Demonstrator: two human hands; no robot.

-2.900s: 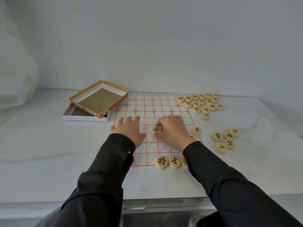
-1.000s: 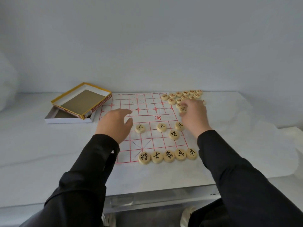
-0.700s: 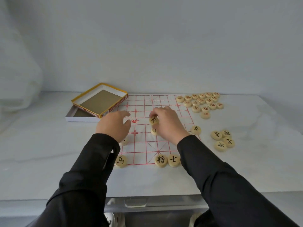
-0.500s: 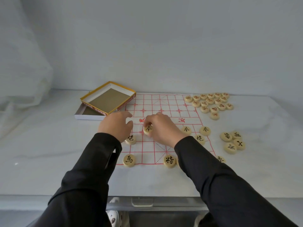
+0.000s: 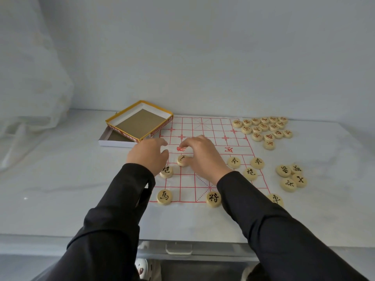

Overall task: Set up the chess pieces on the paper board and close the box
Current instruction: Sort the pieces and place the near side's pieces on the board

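Chess piece point(image 5: 182, 160), round pale wood, on red-gridded paper board point(image 5: 213, 130): right hand point(image 5: 205, 157) fingers pinch it, mid-placement; left hand point(image 5: 147, 157) fingers relaxed. Next: release, fetch loose pieces point(image 5: 283, 170) right of board

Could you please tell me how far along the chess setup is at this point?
Partly done: several black pieces, such as the general, stand on the paper board. In hand: the right hand pinches a black piece onto the grid, left hand open beside it. Left: four black pieces and the red pile lie off the board, and the box lid is off the base.
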